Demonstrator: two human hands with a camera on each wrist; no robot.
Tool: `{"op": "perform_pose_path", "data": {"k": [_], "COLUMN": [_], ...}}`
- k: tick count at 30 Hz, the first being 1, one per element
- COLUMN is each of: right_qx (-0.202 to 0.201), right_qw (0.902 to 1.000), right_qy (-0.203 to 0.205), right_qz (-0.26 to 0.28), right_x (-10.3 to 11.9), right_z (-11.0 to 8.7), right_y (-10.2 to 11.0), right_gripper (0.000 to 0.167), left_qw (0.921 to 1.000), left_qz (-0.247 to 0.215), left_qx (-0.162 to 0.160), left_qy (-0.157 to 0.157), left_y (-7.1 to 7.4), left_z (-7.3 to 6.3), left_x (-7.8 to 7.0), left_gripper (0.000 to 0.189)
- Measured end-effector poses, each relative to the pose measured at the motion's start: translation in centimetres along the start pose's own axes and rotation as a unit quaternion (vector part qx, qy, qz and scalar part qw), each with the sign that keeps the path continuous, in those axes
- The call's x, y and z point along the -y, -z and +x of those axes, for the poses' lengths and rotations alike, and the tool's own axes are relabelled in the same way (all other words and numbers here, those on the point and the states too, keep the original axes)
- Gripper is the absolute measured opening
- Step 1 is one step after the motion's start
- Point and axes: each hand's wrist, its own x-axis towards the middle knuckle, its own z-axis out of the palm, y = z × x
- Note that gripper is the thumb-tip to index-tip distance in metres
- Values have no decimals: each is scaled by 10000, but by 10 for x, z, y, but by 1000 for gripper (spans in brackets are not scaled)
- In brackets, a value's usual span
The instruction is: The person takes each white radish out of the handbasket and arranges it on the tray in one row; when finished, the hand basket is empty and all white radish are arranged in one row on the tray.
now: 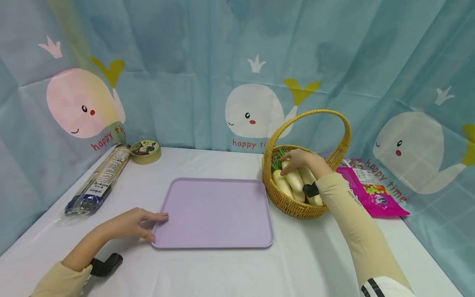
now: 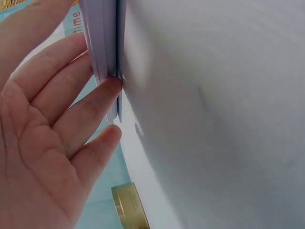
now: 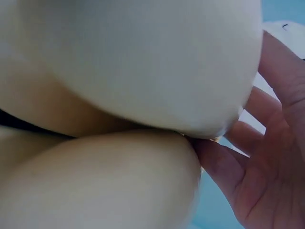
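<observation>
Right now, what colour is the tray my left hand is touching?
The tray is pale purple, seen best in the head view.

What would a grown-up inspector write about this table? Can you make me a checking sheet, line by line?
Surface: white table, with soft shadows near the arms.
Job's things: lilac tray lying flat in the middle; wicker basket upright to its right, holding white radishes.
Clutter: long wrapped package and gold tin at left; pink bag right of the basket.
Grips: left grip touches the tray's left edge; right grip holds a radish in the basket. Both are bare hands, each with a black device at the wrist.
Cables: nothing seen.
Surroundings: blue curtain printed with whales, crowns and "happy time".
</observation>
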Motion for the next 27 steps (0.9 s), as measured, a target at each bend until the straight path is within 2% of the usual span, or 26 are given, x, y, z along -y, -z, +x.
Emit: {"op": "perform_pose_path", "data": {"k": [5, 11, 15, 27], "right_qx": [-49, -62, -99, -326], "right_qw": [10000, 9996, 9992, 9987], "right_qy": [-65, 128, 56, 22], "right_qz": [-57, -257, -373, -399], "right_x": [1, 1, 3, 3], "right_z": [2, 6, 7, 7], "right_y": [-1, -2, -4, -3], "right_gripper": [60, 57, 60, 56], "left_qw": [10000, 9997, 9995, 9994], "left_qz": [-44, 31, 13, -11], "left_qx": [38, 31, 41, 63], "left_qy": [58, 228, 307, 342], "left_y": [0, -1, 0, 1], "left_z": [0, 0, 0, 0], "left_x": [0, -1, -3, -4], "left_gripper": [66, 67, 66, 66]}}
